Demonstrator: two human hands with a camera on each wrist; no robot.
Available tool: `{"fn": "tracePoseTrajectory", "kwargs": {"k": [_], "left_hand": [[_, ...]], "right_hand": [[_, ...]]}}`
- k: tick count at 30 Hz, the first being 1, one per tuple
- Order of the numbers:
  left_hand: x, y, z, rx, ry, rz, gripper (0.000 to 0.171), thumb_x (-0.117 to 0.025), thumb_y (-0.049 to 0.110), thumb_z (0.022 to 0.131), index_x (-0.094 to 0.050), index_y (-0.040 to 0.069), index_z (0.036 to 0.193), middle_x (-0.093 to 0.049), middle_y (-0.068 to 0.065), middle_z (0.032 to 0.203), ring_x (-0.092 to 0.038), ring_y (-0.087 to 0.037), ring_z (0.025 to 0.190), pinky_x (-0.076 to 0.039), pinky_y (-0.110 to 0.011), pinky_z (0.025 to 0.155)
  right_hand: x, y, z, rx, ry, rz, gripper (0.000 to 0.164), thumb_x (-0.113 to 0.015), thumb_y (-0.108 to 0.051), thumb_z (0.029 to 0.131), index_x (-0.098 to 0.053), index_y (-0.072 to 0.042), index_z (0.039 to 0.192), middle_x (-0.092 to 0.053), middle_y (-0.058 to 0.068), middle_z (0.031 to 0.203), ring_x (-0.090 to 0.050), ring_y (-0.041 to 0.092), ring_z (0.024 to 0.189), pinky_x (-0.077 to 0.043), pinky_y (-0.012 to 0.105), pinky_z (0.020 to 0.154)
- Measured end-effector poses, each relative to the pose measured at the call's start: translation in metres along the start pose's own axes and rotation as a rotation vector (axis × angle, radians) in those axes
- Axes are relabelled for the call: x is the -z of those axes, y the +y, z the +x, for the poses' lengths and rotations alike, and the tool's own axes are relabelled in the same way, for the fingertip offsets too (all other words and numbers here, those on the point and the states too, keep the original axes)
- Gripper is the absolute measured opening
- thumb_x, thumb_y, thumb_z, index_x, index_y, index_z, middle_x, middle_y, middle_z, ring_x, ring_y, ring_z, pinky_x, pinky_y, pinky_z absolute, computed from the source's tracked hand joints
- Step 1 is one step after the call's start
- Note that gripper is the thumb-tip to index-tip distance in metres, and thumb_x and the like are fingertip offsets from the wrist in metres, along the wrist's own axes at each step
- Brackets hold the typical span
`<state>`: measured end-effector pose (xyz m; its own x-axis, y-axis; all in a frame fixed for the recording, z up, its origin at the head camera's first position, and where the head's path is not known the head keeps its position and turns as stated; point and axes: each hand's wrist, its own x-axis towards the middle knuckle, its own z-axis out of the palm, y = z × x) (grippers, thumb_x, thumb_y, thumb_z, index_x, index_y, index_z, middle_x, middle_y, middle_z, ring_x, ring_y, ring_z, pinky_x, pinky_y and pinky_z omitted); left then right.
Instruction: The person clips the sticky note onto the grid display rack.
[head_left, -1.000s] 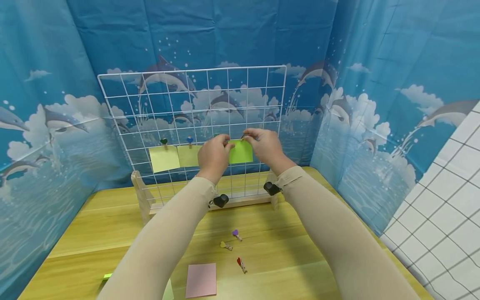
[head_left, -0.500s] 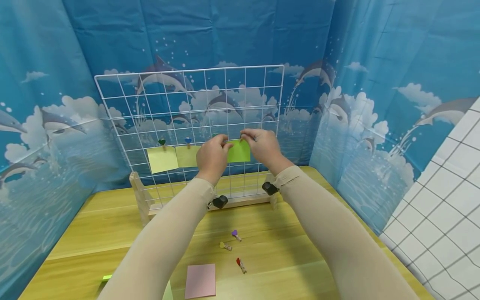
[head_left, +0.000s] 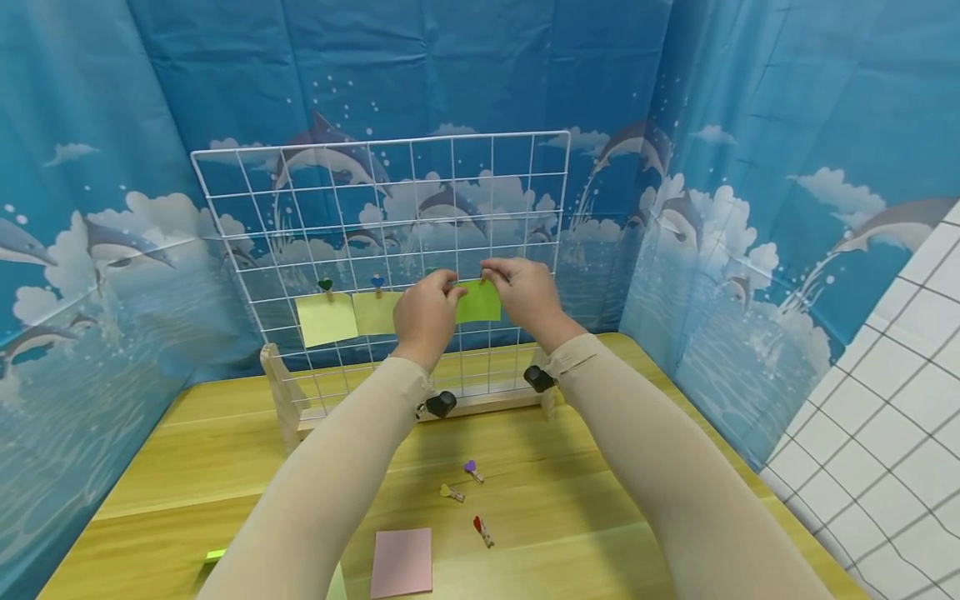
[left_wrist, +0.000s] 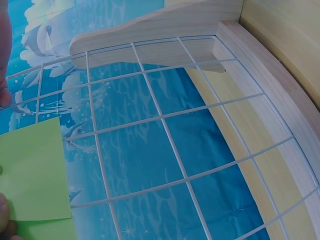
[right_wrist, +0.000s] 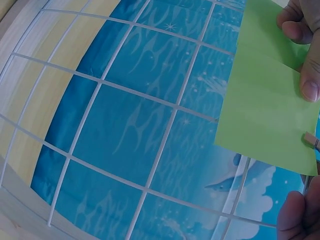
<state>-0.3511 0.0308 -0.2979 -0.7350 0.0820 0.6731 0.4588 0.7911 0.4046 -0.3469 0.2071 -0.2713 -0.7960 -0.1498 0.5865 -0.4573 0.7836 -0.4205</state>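
On a white wire grid (head_left: 450, 200), a bright green sticky note (head_left: 478, 302) hangs between my two hands. My left hand (head_left: 426, 315) pinches its left edge; in the right wrist view the thumb (right_wrist: 310, 87) lies flat on the paper. My right hand (head_left: 528, 292) pinches a small wooden clothespin (right_wrist: 312, 140) at the note's upper right corner, partly hidden by the fingers. Left of this, a pale yellow note (head_left: 327, 318) and a duller yellow-green note (head_left: 373, 312) hang from clothespins with a green heart (head_left: 325, 285) and a blue heart (head_left: 377, 282).
Clothespins with purple (head_left: 470, 467), yellow (head_left: 446, 491) and red (head_left: 477, 525) hearts lie on the wooden table (head_left: 562, 517). A pink sticky-note pad (head_left: 401, 562) is near the front. Wooden feet (head_left: 279, 387) hold the grid up. A dolphin-print curtain (head_left: 480, 75) hangs behind.
Both hands stay at the green note with almost no movement. The right fingers have closed slightly around the clothespin at its corner. The view has shifted a little.
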Motion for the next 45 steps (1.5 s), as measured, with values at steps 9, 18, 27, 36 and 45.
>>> {"fn": "tracePoseTrajectory", "kwargs": {"k": [9, 18, 27, 36, 45], "left_hand": [[0.0003, -0.0009, 0.0004, 0.002, -0.009, 0.009, 0.032, -0.066, 0.037, 0.104, -0.075, 0.016, 0.127, -0.082, -0.002, 0.106, -0.076, -0.016, 0.08, -0.059, -0.035, 0.065], [-0.0006, -0.0025, 0.0006, -0.008, -0.004, 0.012, 0.034, -0.066, 0.038, 0.104, -0.075, 0.015, 0.127, -0.082, -0.001, 0.105, -0.075, -0.016, 0.076, -0.057, -0.034, 0.06], [0.0003, -0.0029, 0.0008, -0.007, -0.014, 0.02, 0.034, -0.066, 0.04, 0.103, -0.075, 0.017, 0.127, -0.082, 0.0, 0.106, -0.075, -0.016, 0.075, -0.056, -0.033, 0.059], [0.0008, -0.0024, 0.0008, -0.011, -0.019, 0.015, 0.033, -0.066, 0.04, 0.104, -0.075, 0.018, 0.127, -0.082, -0.001, 0.106, -0.075, -0.015, 0.075, -0.057, -0.033, 0.06], [0.0014, -0.0021, 0.0004, -0.005, -0.017, 0.02, 0.033, -0.067, 0.039, 0.103, -0.075, 0.018, 0.127, -0.082, -0.001, 0.106, -0.075, -0.015, 0.073, -0.057, -0.034, 0.059]], "right_hand": [[-0.0001, 0.0033, -0.0005, 0.009, -0.009, 0.017, 0.035, -0.057, -0.03, 0.11, -0.069, -0.019, 0.142, -0.075, 0.008, 0.128, -0.042, 0.019, 0.052, -0.039, 0.031, 0.053], [-0.0003, 0.0054, 0.0002, 0.003, -0.026, 0.038, 0.035, -0.058, -0.029, 0.11, -0.069, -0.019, 0.142, -0.074, 0.007, 0.131, -0.042, 0.02, 0.051, -0.038, 0.031, 0.052], [0.0008, 0.0035, -0.0004, 0.003, -0.037, 0.03, 0.036, -0.058, -0.029, 0.11, -0.067, -0.021, 0.145, -0.074, 0.007, 0.13, -0.042, 0.02, 0.052, -0.037, 0.032, 0.052], [0.0025, 0.0029, -0.0021, 0.023, -0.041, 0.031, 0.039, -0.056, -0.027, 0.111, -0.062, -0.023, 0.149, -0.074, 0.008, 0.13, -0.037, 0.019, 0.05, -0.034, 0.03, 0.05], [0.0029, 0.0016, 0.0, 0.038, -0.069, -0.037, 0.038, -0.053, -0.024, 0.112, -0.063, -0.021, 0.149, -0.072, 0.008, 0.132, -0.052, 0.021, 0.068, -0.04, 0.033, 0.057]]}}
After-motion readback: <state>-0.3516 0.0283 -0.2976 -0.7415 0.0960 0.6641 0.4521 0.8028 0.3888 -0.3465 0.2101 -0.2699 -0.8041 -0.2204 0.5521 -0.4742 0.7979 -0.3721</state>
